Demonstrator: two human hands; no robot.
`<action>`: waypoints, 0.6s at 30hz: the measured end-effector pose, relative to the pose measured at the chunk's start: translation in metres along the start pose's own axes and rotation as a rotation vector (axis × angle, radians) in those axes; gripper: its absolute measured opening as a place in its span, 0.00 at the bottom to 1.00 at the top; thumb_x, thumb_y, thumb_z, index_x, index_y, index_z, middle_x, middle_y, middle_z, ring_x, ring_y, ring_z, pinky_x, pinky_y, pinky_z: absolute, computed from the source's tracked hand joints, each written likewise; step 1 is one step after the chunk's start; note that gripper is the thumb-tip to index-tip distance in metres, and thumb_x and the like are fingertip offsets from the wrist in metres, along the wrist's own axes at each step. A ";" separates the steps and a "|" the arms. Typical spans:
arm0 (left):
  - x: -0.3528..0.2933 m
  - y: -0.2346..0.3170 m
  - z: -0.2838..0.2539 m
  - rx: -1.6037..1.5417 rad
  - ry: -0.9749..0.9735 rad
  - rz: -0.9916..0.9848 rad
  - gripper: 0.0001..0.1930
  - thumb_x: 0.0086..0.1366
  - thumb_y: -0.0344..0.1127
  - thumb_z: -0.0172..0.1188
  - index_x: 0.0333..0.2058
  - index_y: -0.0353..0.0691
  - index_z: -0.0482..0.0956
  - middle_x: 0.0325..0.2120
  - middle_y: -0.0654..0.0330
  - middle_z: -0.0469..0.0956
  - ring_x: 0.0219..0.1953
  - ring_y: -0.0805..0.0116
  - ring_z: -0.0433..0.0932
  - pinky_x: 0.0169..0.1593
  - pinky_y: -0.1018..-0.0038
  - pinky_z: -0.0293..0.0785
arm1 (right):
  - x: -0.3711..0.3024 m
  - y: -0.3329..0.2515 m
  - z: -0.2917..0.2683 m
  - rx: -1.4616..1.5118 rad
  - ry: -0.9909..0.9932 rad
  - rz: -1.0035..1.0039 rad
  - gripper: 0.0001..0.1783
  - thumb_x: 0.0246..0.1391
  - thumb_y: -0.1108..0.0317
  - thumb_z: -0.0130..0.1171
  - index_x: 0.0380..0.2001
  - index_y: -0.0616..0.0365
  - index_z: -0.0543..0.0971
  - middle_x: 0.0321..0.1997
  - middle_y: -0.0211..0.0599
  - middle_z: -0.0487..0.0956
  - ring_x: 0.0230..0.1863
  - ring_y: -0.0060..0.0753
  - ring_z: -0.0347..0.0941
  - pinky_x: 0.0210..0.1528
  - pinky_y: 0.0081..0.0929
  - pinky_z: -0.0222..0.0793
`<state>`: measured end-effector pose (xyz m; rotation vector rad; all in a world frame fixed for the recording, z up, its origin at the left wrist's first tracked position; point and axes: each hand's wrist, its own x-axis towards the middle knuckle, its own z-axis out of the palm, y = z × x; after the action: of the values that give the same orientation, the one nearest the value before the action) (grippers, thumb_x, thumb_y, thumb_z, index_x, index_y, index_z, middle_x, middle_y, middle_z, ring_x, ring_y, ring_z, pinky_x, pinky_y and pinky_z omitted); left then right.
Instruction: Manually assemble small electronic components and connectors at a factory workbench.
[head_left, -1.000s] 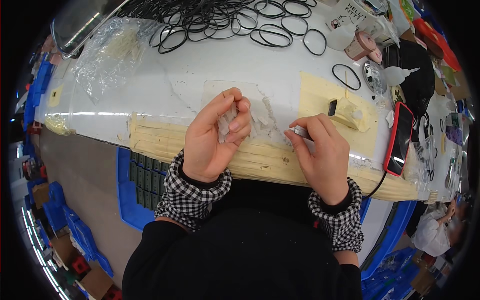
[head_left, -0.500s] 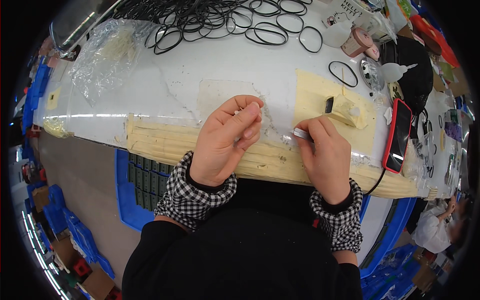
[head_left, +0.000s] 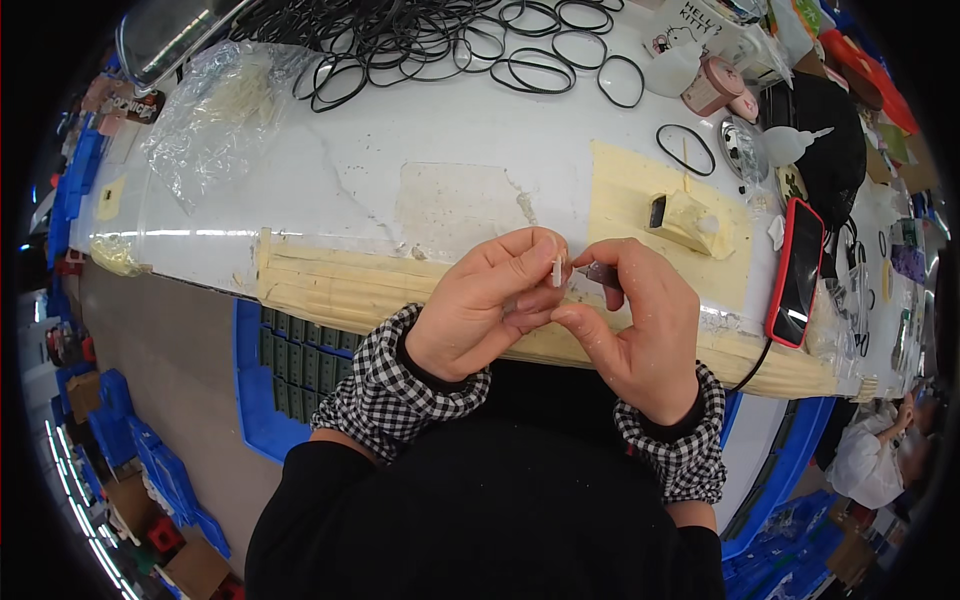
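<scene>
My left hand (head_left: 490,305) is pinched closed on a small whitish piece (head_left: 557,270), its edge showing at the fingertips. Close beside it, my right hand (head_left: 645,325) has a small flat metal blade (head_left: 600,272) held under the curled fingers, with the thumb stretched toward the left hand. The two hands nearly meet above the table's taped front edge (head_left: 330,287). Whether the blade touches the whitish piece cannot be made out. To the right of the hands, a small tape-wrapped block (head_left: 688,225) sits on a yellow sheet (head_left: 620,190).
Black rubber rings (head_left: 400,45) lie heaped at the back. A clear plastic bag (head_left: 205,140) with pale pieces rests at the left. A red-cased phone (head_left: 797,270) lies at the right, near a pink cup (head_left: 713,87). A blue crate (head_left: 262,430) stands below the table.
My left hand has moved right and slightly down, toward the right hand. My right thumb has spread away from the fingers, and the blade has come up beside the whitish piece.
</scene>
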<state>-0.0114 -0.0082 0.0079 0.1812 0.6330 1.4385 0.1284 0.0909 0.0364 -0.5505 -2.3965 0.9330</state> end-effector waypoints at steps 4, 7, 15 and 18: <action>-0.001 0.000 0.001 -0.017 -0.023 -0.024 0.11 0.71 0.40 0.46 0.32 0.40 0.70 0.25 0.70 0.66 0.21 0.85 0.56 0.28 0.86 0.57 | -0.002 0.004 0.005 -0.198 0.040 -0.050 0.19 0.45 0.50 0.63 0.25 0.55 0.72 0.20 0.32 0.69 0.23 0.35 0.68 0.24 0.29 0.63; -0.002 0.000 0.001 0.002 -0.031 -0.018 0.11 0.70 0.40 0.47 0.32 0.40 0.70 0.25 0.70 0.66 0.21 0.85 0.56 0.28 0.86 0.57 | -0.002 0.003 0.005 -0.237 0.022 -0.040 0.20 0.45 0.50 0.62 0.24 0.54 0.71 0.20 0.32 0.68 0.22 0.36 0.68 0.23 0.30 0.62; -0.004 0.000 0.000 0.123 -0.029 0.033 0.11 0.71 0.41 0.46 0.34 0.38 0.68 0.25 0.70 0.63 0.22 0.86 0.55 0.27 0.86 0.55 | -0.002 0.002 0.004 -0.300 0.020 -0.055 0.20 0.45 0.49 0.61 0.22 0.54 0.71 0.18 0.31 0.65 0.21 0.35 0.66 0.22 0.30 0.61; -0.005 0.000 -0.002 0.146 -0.014 0.051 0.11 0.70 0.40 0.47 0.34 0.38 0.68 0.26 0.70 0.63 0.22 0.86 0.55 0.27 0.86 0.55 | -0.002 -0.002 0.002 -0.330 -0.003 -0.053 0.20 0.45 0.49 0.61 0.22 0.54 0.70 0.18 0.31 0.65 0.21 0.34 0.66 0.22 0.30 0.61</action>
<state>-0.0121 -0.0131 0.0080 0.3233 0.7270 1.4394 0.1280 0.0878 0.0355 -0.5995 -2.5704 0.5174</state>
